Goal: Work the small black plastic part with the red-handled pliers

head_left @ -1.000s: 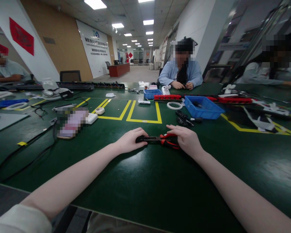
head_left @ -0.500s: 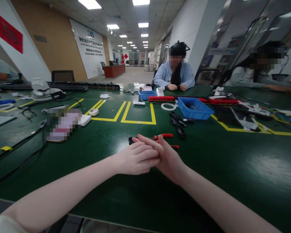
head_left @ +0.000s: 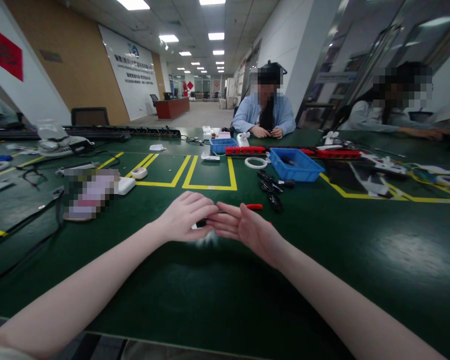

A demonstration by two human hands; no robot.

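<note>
My left hand (head_left: 189, 216) is over the green table (head_left: 210, 295), palm down, its fingers bent a little and nothing seen in them. Facing it, my right hand (head_left: 249, 227) has its fingers stretched toward the left one, and the fingertips of the two meet or overlap. A red-handled tool (head_left: 255, 206) lies just behind my right hand, mostly hidden by it. Several black cables (head_left: 272, 190) rest a little farther back.
Beyond the cables stands a blue bin (head_left: 296, 166), with a white ring (head_left: 255, 162) beside it. On the left lie a phone-like object (head_left: 92, 195) and a white box (head_left: 124, 186). A person (head_left: 264, 112) sits across the table.
My hands have drawn apart from their clasp, the left one shifting left and up, so that mainly the fingertips meet now. The view has turned slightly right.
</note>
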